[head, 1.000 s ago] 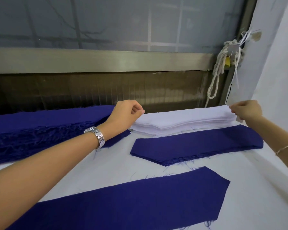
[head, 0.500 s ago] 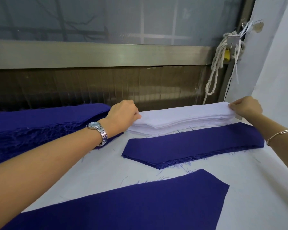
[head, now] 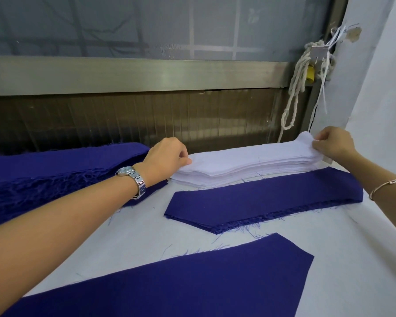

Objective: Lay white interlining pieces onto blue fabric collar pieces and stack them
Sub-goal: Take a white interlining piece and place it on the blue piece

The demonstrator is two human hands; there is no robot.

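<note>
Left hand (head: 167,154) and right hand (head: 334,144) pinch ends of white interlining stack (head: 249,161).

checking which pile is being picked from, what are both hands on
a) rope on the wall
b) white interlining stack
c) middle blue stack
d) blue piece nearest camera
B: the left hand pinches one end of the white interlining stack and the right hand pinches its raised other end.
</note>
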